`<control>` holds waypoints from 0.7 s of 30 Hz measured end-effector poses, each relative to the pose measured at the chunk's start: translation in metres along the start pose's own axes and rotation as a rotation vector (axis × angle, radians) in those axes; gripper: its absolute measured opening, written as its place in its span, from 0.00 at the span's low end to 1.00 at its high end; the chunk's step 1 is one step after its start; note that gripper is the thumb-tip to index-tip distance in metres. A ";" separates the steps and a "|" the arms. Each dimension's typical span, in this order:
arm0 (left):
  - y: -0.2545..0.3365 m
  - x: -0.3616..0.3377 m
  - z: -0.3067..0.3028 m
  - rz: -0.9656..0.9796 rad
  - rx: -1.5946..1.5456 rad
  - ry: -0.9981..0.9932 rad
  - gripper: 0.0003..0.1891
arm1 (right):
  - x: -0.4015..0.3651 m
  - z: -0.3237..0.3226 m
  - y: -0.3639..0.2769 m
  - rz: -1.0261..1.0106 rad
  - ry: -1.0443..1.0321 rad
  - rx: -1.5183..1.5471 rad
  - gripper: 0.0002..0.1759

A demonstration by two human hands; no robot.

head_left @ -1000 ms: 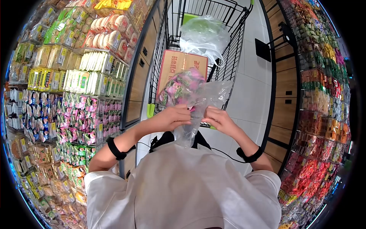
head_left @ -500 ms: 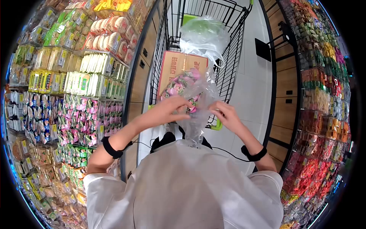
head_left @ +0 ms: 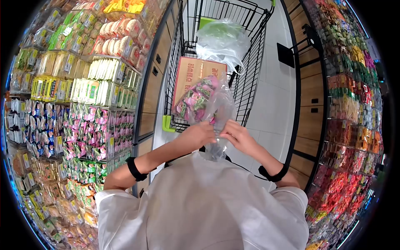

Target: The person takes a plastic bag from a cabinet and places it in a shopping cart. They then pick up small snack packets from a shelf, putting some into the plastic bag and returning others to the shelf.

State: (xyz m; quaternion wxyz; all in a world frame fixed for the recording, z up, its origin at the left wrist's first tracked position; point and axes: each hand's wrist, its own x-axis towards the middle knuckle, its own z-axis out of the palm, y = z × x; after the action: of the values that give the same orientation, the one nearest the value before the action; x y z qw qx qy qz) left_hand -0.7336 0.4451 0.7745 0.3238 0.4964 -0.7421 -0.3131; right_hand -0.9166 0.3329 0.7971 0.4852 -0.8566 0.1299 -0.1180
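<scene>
Both hands have drawn closer together since half a second ago: in the head view, the fingers that stood looser and farther apart now meet at the gathered neck of a clear plastic bag (head_left: 221, 102). The left hand (head_left: 202, 134) is curled closed on the left edge of the neck, some of its fingertips hidden from sight. The right hand (head_left: 238, 135) pinches the plastic between thumb and forefinger, just beside the left. Below the grip, a loose end of the bag hangs toward the light-coloured shirt (head_left: 196, 204).

The bag's filled part, packed with pink-and-green wrapped snacks (head_left: 193, 100), lies beyond the hands at the near end of a black wire shopping cart (head_left: 257, 54), in front of a brown cardboard carton (head_left: 188, 68) with red Chinese lettering. Farther into the cart, behind the carton, sits a second translucent bag (head_left: 223, 39) with white handles. A green corner piece (head_left: 167, 123) marks the cart's near left.

Black bands circle both forearms. To the left rise shelves of packaged snacks, among them round pastries (head_left: 125, 41) with red marks and pink packets (head_left: 85, 131); to the right, red-wrapped packets (head_left: 339, 183) fill bins above wooden drawers (head_left: 310, 104).
</scene>
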 end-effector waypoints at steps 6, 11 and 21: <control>-0.004 -0.006 -0.020 0.027 -0.158 0.071 0.10 | -0.010 -0.009 0.006 0.095 0.046 0.004 0.08; -0.020 -0.031 -0.037 0.001 -0.165 0.063 0.12 | -0.032 -0.023 0.021 0.150 0.108 -0.018 0.07; -0.017 -0.024 -0.062 -0.146 -0.064 0.137 0.09 | -0.035 -0.043 0.007 0.445 0.323 0.149 0.13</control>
State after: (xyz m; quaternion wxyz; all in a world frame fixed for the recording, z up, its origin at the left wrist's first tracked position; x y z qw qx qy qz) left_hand -0.6684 0.4539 0.7936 0.3657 0.5588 -0.6698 -0.3247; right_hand -0.9637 0.3070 0.8099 0.5338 -0.7390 0.3815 -0.1527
